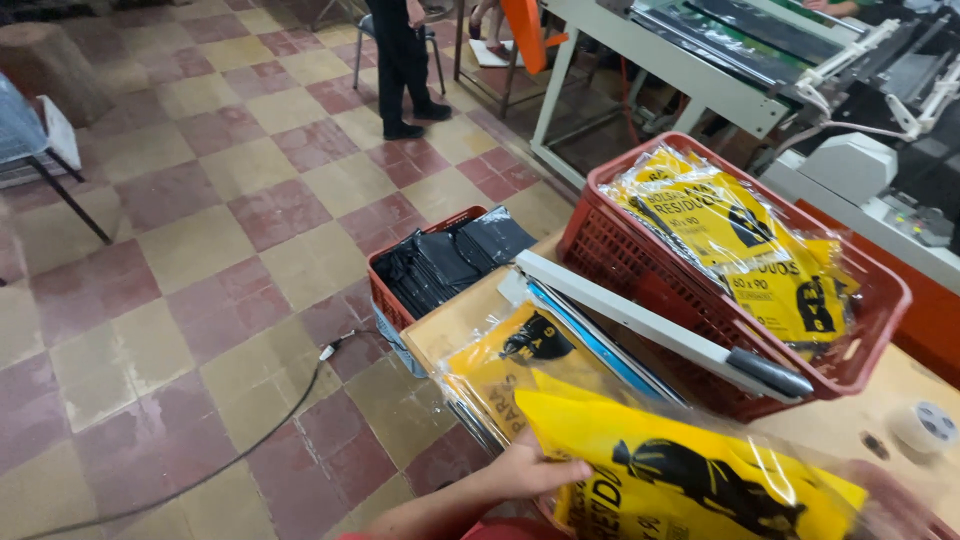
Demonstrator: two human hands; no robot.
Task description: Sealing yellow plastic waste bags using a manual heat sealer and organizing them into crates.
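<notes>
Several packets already fill the red basket (640, 255) at the desk's (850, 420) far edge; the left hand (530, 470) pinches another yellow packet (690, 470), right grip blurred, cannot tell.

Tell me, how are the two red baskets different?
The big red basket sits up on the wooden table and holds yellow packets. The small red basket sits lower, beside the table, and holds black folded bags. Both are red plastic mesh.

Two red crates (640, 262) (385, 295), one tape roll (922, 428), one hand (525, 470)
</notes>
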